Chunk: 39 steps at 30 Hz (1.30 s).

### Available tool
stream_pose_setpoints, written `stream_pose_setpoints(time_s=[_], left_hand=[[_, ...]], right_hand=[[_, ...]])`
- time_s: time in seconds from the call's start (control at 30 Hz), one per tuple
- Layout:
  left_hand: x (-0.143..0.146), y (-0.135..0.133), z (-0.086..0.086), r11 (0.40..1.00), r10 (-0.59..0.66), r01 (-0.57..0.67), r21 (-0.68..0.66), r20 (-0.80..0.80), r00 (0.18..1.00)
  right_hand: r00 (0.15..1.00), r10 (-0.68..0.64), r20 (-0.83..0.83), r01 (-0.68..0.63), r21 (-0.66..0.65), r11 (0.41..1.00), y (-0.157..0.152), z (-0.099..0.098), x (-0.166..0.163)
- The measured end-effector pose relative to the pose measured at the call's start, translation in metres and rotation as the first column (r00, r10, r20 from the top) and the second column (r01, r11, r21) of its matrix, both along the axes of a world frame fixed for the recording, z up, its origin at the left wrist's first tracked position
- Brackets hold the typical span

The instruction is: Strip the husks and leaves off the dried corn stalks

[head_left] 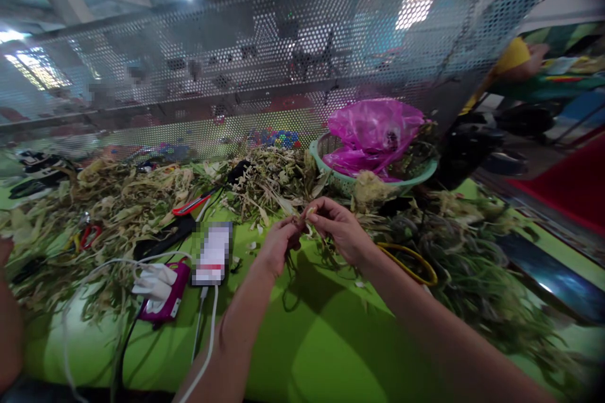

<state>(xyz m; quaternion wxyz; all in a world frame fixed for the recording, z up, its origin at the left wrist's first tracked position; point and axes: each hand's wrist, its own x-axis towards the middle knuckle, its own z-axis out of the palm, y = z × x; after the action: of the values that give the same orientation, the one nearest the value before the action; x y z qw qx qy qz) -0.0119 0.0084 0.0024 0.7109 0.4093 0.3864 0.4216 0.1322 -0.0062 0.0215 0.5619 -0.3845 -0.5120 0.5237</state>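
Note:
My left hand (280, 244) and my right hand (338, 230) meet over the green table (321, 340), fingertips almost touching. Both are closed in a pinch on a thin plant sprig (308, 216), partly hidden by the fingers; a small pale bit shows at the right fingertips. Thin green stems (331, 252) hang or lie just below the hands. Behind them spreads a heap of dried, pale leaves and stalks (274, 179). Small pale scraps lie on the table around my hands.
At the back right, a mint-green basket (411, 184) holds a magenta plastic bag (373, 129). Left are a phone (212, 258), a magenta power strip (172, 296) with white cables, and a red cutter (191, 203). A yellow ring (411, 261) and greener stems (472, 271) lie right.

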Motion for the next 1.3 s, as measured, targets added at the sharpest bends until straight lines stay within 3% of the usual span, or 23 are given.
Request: stream_pose_setpoints(time_s=[0.17, 0.4, 0.6, 0.83, 1.3], left_hand=[[0.001, 0.005, -0.003, 0.97, 0.064, -0.01, 0.242, -0.216, 0.974], [0.001, 0.008, -0.01, 0.873, 0.184, 0.049, 0.484, -0.422, 0.888], [0.001, 0.006, -0.008, 0.859, 0.242, 0.06, 0.508, -0.508, 0.827], [-0.001, 0.003, 0.0, 0.852, 0.266, 0.044, 0.521, -0.504, 0.822], [-0.002, -0.003, -0.001, 0.778, 0.343, 0.163, 0.607, -0.627, 0.699]], right_hand=[[0.989, 0.017, 0.147, -0.018, 0.003, 1.0, 0.004, 0.0, 0.005], [0.923, -0.031, 0.384, -0.028, 0.147, 0.989, 0.005, 0.001, 0.009], [0.894, -0.087, 0.439, 0.014, 0.167, 0.986, 0.005, -0.003, 0.008], [0.741, -0.203, 0.64, -0.025, 0.329, 0.944, 0.002, 0.007, 0.009], [0.645, -0.222, 0.731, -0.03, 0.314, 0.949, 0.0, 0.011, 0.01]])
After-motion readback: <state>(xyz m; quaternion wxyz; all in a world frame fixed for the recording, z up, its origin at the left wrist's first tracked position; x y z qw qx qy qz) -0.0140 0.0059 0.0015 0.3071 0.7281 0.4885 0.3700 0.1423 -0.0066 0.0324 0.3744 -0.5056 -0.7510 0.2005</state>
